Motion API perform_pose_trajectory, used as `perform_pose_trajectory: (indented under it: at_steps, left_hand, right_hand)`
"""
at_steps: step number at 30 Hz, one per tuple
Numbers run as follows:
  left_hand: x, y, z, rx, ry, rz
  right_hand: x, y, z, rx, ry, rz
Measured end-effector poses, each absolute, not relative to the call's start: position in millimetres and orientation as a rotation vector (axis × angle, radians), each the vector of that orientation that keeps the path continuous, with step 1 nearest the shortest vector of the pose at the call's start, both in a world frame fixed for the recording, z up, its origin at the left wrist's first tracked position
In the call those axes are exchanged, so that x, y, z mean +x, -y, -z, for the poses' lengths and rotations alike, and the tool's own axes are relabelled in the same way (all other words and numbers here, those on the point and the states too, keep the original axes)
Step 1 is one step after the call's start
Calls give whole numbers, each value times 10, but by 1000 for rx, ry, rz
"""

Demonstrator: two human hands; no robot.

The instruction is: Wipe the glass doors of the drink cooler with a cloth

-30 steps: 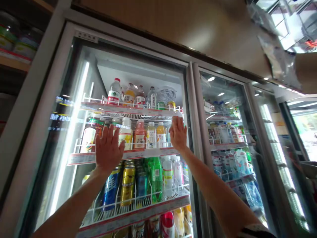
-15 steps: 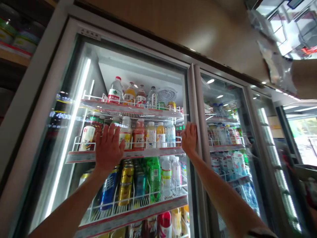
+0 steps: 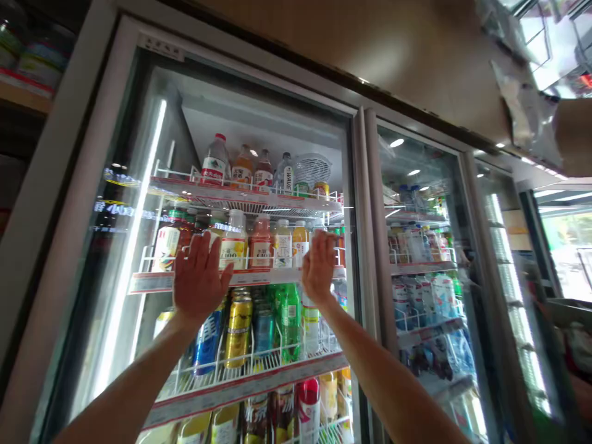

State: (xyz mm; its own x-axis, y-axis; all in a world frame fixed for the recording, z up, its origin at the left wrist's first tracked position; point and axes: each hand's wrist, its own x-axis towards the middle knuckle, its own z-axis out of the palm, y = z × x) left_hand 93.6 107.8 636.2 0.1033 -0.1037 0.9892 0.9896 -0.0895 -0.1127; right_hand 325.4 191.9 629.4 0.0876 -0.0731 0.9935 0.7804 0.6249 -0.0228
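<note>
— Pressing against what, exactly?
— The glass door point(image 3: 259, 117). The left hand point(image 3: 198, 280) lay flat at the door's middle; the right hand point(image 3: 318, 265) lay flat nearer its right edge.
— And each grip?
— Spread wide open, holding nothing.

Both arms extend forward and upward, forearms bare. The left grip point(image 3: 200, 277) is open and flat, palm facing away, fingers spread and pointing up. The right grip point(image 3: 318, 266) is open likewise, fingers closer together, level with the left.
</note>
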Motion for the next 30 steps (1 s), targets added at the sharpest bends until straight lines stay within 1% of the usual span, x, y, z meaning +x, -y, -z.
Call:
perform_pose_trajectory:
  at_steps: [3, 4, 6, 8, 10, 11, 14, 16, 17, 20, 22, 23, 27, 28, 30]
  left_hand:
    - [943, -1067, -6363, -1265, 1026, 1253]
    - [959, -1066, -6346, -1267, 1032, 1257]
    - [1017, -1069, -6278, -1253, 1051, 1280]
    - [1094, -1084, -6185, -1217, 1078, 1314]
    - [1161, -1104, -6099, -1183, 1097, 1325]
    - [1182, -1113, -6068, -1171, 1099, 1321]
    - [1192, -1127, -6029, -1161, 1098, 1287]
    - [1172, -1132, -6030, -1168, 1094, 1288]
    - [1163, -1135, -6032, -1175, 1092, 1294]
    - [1156, -1146, -6036, -1199, 1085, 1323]
    - [1164, -1147, -6037, -1202, 1088, 1339]
    - [1168, -1144, -6037, -1197, 1092, 1341]
    - [1163, -1114, -6032, -1177, 1107, 1304]
    - [1159, -1106, -6031, -1180, 1108, 1294]
    - [1155, -1096, -6032, -1195, 1102, 1285]
  right_hand:
    - [3108, -1809, -6133, -415, 1804, 965]
    - [3122, -1796, -6102, -381, 1870, 1015]
    - [3219, -1824, -6131, -482, 1783, 982]
    - [3283, -1873, -6239, -688, 1514, 814]
    - [3207, -1872, -6307, -755, 1367, 714]
    - [3127, -1846, -6296, -714, 1410, 736]
    - [2961, -1762, -6129, -424, 1775, 971]
    - [3073, -1792, -6035, -396, 1865, 1034]
    - [3191, -1839, -6024, -479, 1799, 1003]
    - [3527, -1998, -6089, -806, 1362, 779]
    - [3554, -2016, -6099, -860, 1216, 709]
    - [3504, -1991, -6071, -826, 1268, 735]
    - [3329, -1899, -5874, -499, 1743, 1019]
    - [3367, -1918, -5852, -506, 1733, 1025]
    - [3518, -1998, -5866, -671, 1494, 902]
